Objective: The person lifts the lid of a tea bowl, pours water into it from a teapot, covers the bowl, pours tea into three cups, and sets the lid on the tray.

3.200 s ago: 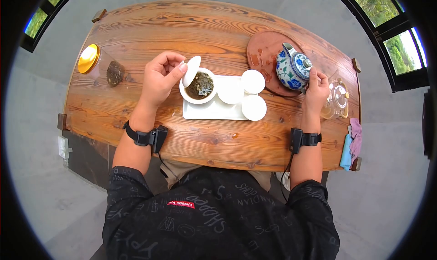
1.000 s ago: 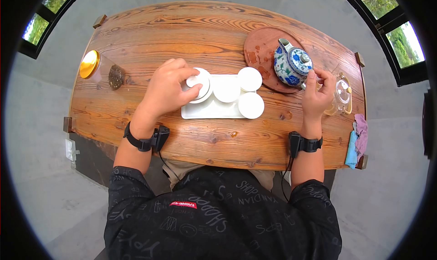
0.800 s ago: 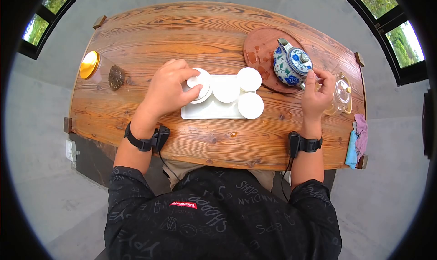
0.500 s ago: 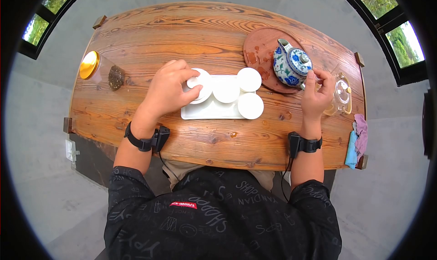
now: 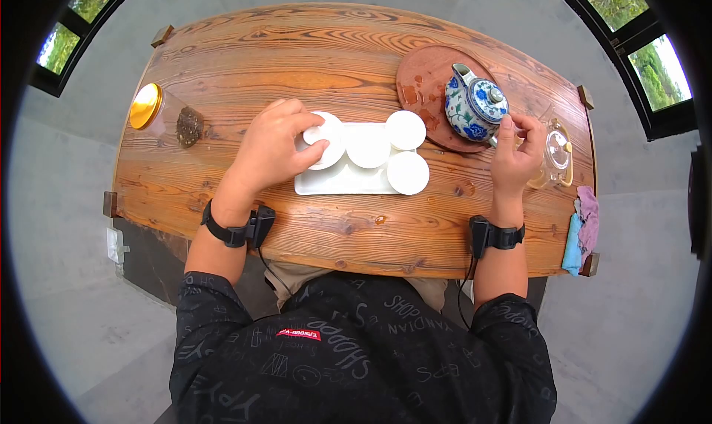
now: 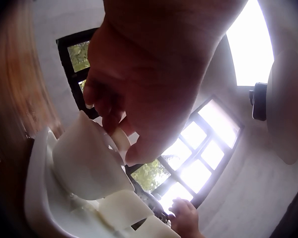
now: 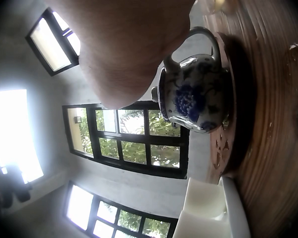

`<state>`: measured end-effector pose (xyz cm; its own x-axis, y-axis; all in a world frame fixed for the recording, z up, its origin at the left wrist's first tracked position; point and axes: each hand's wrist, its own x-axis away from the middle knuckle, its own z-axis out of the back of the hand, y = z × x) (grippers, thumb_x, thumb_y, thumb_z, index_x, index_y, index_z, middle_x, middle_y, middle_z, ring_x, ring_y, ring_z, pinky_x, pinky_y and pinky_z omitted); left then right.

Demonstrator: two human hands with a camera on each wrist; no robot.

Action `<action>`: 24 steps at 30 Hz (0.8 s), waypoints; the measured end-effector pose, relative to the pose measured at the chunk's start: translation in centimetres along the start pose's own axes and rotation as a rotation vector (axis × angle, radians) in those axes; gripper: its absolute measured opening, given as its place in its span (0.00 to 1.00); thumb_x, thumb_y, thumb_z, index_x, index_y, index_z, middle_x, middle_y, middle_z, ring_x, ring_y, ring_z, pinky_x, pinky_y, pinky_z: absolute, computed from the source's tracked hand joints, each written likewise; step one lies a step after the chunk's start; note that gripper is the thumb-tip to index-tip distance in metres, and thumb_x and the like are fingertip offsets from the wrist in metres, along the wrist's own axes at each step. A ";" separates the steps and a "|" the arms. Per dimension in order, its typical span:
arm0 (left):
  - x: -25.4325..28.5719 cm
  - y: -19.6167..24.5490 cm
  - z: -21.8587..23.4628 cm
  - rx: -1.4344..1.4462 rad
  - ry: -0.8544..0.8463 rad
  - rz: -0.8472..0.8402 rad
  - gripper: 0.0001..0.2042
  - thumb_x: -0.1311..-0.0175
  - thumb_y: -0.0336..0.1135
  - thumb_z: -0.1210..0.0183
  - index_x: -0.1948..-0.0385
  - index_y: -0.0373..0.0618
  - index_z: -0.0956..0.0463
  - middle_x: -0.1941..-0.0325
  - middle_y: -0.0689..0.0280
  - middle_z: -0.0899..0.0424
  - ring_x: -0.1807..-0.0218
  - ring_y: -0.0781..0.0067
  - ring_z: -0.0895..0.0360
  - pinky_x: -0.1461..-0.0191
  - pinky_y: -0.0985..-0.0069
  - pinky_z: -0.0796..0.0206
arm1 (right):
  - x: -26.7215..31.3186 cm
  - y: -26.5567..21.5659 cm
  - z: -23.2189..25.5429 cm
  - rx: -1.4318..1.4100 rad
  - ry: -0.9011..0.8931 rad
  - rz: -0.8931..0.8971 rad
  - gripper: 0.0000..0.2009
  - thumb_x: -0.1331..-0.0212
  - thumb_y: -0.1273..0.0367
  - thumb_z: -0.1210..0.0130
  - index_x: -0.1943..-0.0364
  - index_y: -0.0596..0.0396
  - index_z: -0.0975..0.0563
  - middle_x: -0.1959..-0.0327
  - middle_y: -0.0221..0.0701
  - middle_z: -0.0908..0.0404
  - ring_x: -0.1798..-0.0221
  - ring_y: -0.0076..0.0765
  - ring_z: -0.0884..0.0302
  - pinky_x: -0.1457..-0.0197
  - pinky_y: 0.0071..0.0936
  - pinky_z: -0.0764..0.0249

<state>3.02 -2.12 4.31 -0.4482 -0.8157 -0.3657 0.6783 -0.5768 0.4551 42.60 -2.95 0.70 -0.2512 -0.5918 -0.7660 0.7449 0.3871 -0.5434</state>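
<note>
On the white tray (image 5: 341, 183) sits a white lidded bowl (image 5: 331, 153). My left hand (image 5: 274, 142) pinches the knob of its lid (image 5: 317, 133) between thumb and fingers; the lid lies over the bowl, covering its contents. The left wrist view shows the bowl (image 6: 87, 161) below my left hand (image 6: 144, 84). Beside a blue-and-white teapot (image 5: 475, 109), my right hand (image 5: 517, 153) hangs by the handle, fingers loosely curled. In the right wrist view the teapot's handle (image 7: 216, 42) loop is visible past my right hand (image 7: 129, 54), whose fingertips are hidden.
Several white cups (image 5: 408, 173) share the tray. The teapot stands on a wet reddish-brown round board (image 5: 419, 68). At the right are a glass pot (image 5: 558, 153) and folded cloths (image 5: 586, 220). A gold-lidded jar (image 5: 146, 106) with dark contents lies at the left.
Earlier the lid was held tilted at the bowl's rim, with wet leaves showing; now it lies over the bowl. My left hand has moved right with it. My right hand remains beside the teapot.
</note>
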 end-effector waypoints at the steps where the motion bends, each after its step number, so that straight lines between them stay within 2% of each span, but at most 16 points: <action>1: 0.1 -0.1 0.0 -0.004 0.005 -0.006 0.15 0.44 0.39 0.26 0.59 0.40 0.11 0.67 0.61 0.16 0.58 0.55 0.19 0.52 0.62 0.25 | 0.0 0.0 0.0 -0.003 0.000 -0.001 0.07 0.33 0.68 0.31 0.58 0.54 0.16 0.57 0.32 0.18 0.54 0.34 0.24 0.51 0.30 0.29; 3: 0.2 -0.1 0.2 -0.008 0.009 -0.013 0.16 0.44 0.40 0.26 0.57 0.40 0.11 0.67 0.61 0.16 0.58 0.55 0.19 0.52 0.62 0.25 | 0.0 0.0 0.1 -0.003 -0.002 -0.001 0.07 0.33 0.68 0.31 0.58 0.55 0.16 0.57 0.32 0.18 0.54 0.34 0.24 0.51 0.30 0.29; 6: 0.4 0.0 0.7 0.014 -0.019 0.012 0.19 0.44 0.41 0.24 0.53 0.42 0.13 0.61 0.61 0.16 0.54 0.55 0.19 0.49 0.62 0.26 | 0.0 0.0 0.1 -0.008 -0.004 0.001 0.07 0.33 0.69 0.31 0.58 0.55 0.16 0.57 0.32 0.18 0.54 0.34 0.24 0.51 0.30 0.29; 8: 0.5 0.2 1.1 0.034 0.025 -0.001 0.21 0.45 0.40 0.23 0.50 0.44 0.16 0.52 0.60 0.16 0.47 0.54 0.20 0.43 0.62 0.26 | -0.1 0.0 0.1 -0.015 -0.003 0.004 0.06 0.33 0.69 0.31 0.58 0.55 0.16 0.57 0.32 0.18 0.54 0.34 0.24 0.51 0.30 0.29; 9: 0.7 0.1 1.1 0.034 0.025 -0.001 0.21 0.45 0.40 0.23 0.50 0.44 0.16 0.52 0.60 0.16 0.47 0.54 0.20 0.43 0.62 0.26 | -0.1 0.0 0.1 -0.010 -0.004 0.005 0.06 0.33 0.69 0.31 0.58 0.55 0.16 0.57 0.32 0.18 0.54 0.34 0.24 0.51 0.30 0.29; 11: 1.2 -0.6 0.9 0.090 0.043 -0.094 0.22 0.45 0.38 0.23 0.50 0.44 0.19 0.43 0.59 0.17 0.40 0.51 0.22 0.37 0.61 0.28 | -0.1 -0.1 0.2 -0.002 -0.003 0.003 0.06 0.33 0.69 0.31 0.58 0.55 0.16 0.57 0.32 0.18 0.55 0.35 0.24 0.51 0.30 0.29; 15: 2.0 -1.5 -0.4 0.157 0.035 -0.100 0.21 0.44 0.36 0.24 0.51 0.44 0.20 0.42 0.57 0.16 0.39 0.49 0.21 0.35 0.60 0.28 | -0.1 -0.4 0.0 -0.014 -0.002 0.006 0.06 0.33 0.69 0.31 0.58 0.55 0.16 0.58 0.32 0.18 0.56 0.35 0.24 0.51 0.30 0.29; 18: 2.0 -1.7 -0.8 0.196 0.093 -0.079 0.18 0.43 0.34 0.25 0.52 0.43 0.19 0.45 0.56 0.13 0.42 0.50 0.19 0.38 0.61 0.27 | -0.1 -0.3 0.0 -0.019 0.002 0.014 0.07 0.33 0.69 0.31 0.58 0.55 0.16 0.58 0.32 0.18 0.56 0.35 0.24 0.51 0.30 0.29; 20: 2.0 -1.7 -0.7 0.197 0.101 -0.046 0.15 0.42 0.31 0.26 0.54 0.42 0.17 0.51 0.57 0.11 0.46 0.52 0.17 0.41 0.62 0.25 | -0.1 -0.3 0.0 -0.019 0.003 0.012 0.07 0.33 0.69 0.31 0.58 0.55 0.16 0.58 0.32 0.18 0.56 0.35 0.24 0.51 0.30 0.29; 24: 1.9 -1.3 -0.5 0.200 0.077 -0.057 0.12 0.43 0.27 0.27 0.58 0.40 0.16 0.50 0.56 0.10 0.45 0.53 0.15 0.40 0.62 0.24 | -0.1 -0.4 0.0 -0.017 0.005 0.017 0.06 0.33 0.69 0.31 0.59 0.55 0.16 0.59 0.32 0.18 0.56 0.35 0.24 0.51 0.30 0.29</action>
<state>1.54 -2.91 2.57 -0.4319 -0.7802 -0.4526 0.5204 -0.6254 0.5814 42.38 -3.06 0.99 -0.2416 -0.5810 -0.7772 0.7387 0.4092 -0.5356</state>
